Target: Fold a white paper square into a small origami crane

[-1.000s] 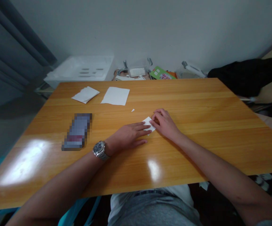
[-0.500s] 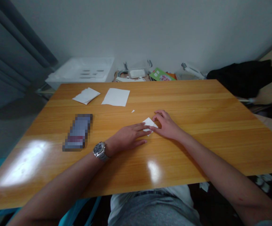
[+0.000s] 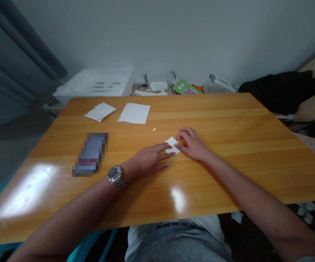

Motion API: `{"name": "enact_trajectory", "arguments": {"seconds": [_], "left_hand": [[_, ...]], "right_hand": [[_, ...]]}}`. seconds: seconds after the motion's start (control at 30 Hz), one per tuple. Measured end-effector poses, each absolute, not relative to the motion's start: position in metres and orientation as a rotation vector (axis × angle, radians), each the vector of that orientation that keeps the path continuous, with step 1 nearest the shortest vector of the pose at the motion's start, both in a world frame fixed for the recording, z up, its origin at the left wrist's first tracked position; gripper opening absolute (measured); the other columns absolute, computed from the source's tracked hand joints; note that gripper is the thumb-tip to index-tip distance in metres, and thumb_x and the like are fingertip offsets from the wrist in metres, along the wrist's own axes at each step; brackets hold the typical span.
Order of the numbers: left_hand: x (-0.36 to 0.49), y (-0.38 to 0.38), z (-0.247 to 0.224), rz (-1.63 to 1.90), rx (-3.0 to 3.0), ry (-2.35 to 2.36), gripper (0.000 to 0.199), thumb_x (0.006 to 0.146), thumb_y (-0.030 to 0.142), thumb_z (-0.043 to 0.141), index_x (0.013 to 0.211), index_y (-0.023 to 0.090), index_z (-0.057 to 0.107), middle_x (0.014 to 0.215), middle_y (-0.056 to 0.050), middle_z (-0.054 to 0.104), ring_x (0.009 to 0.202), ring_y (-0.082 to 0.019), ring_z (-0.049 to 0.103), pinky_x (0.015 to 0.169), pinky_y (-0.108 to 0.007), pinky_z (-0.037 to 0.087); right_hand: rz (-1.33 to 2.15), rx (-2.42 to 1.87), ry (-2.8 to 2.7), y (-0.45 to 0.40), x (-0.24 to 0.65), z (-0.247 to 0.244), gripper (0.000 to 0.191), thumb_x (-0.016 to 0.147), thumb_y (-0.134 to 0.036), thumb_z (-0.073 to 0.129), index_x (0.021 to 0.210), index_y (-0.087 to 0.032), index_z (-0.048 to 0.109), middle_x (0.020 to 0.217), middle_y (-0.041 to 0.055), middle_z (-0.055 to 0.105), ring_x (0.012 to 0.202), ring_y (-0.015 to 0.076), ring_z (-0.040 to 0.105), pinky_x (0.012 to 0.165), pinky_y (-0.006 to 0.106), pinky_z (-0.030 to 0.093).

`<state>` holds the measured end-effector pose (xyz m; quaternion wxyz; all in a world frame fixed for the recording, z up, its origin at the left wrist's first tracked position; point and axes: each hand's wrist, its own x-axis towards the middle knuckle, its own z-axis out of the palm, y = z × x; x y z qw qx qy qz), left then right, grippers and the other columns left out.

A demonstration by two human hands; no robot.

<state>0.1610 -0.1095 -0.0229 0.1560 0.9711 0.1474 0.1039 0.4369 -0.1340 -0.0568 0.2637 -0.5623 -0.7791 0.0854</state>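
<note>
A small folded piece of white paper (image 3: 172, 141) lies on the wooden table, one corner pointing away from me. My left hand (image 3: 149, 159) is flat over its left side, fingers spread, with fingertips resting on the paper and a metal watch (image 3: 115, 174) on the wrist. At the paper's right corner, the thumb of my right hand (image 3: 192, 145) presses down. The other right fingers curl loosely beyond the edge, with a gap between them and the thumb. Fingers cover part of the paper, so its folds are partly hidden.
A tiny white scrap (image 3: 154, 129) lies beyond the folded paper. Farther back are a square white sheet (image 3: 134, 113) and a stack of white paper (image 3: 100, 111). A blurred-out phone-like thing (image 3: 91, 153) sits at left. Behind the table (image 3: 228, 109) stands a white foam box (image 3: 92, 82).
The paper's right corner, raised near my right fingers before, now lies folded in under the right thumb. My left hand has stayed in nearly the same place.
</note>
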Motion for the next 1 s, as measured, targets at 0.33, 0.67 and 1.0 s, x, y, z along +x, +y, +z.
{"name": "enact_trajectory", "arguments": {"seconds": [0.33,0.67,1.0], "left_hand": [[0.16,-0.107,-0.017,0.207,2.764,0.398,0.05,0.105,0.048,0.051,0.151,0.029,0.052,0.163,-0.007,0.043,0.151,-0.028,0.04,0.123,-0.045,0.04],[0.156,-0.106,-0.012,0.228,2.73,0.335,0.047,0.102,0.047,0.056,0.146,0.03,0.058,0.164,-0.007,0.041,0.153,-0.029,0.037,0.124,-0.049,0.039],[0.158,-0.107,-0.011,0.276,2.725,0.342,0.045,0.102,0.046,0.058,0.143,0.03,0.061,0.163,-0.007,0.041,0.151,-0.028,0.04,0.123,-0.049,0.039]], "right_hand": [[0.165,-1.505,-2.09,-0.13,0.436,-0.062,0.017,0.097,-0.037,0.062,0.106,-0.023,0.059,0.129,0.0155,0.055,0.13,0.0334,0.05,0.11,0.054,0.043],[0.109,-1.549,-2.058,-0.13,0.431,-0.06,0.011,0.097,-0.032,0.061,0.103,-0.023,0.062,0.128,0.0143,0.058,0.127,0.0332,0.051,0.11,0.052,0.043],[0.128,-1.561,-2.026,-0.13,0.427,-0.056,0.008,0.096,-0.031,0.062,0.1,-0.024,0.063,0.124,0.0132,0.06,0.124,0.0339,0.053,0.108,0.053,0.044]]}}
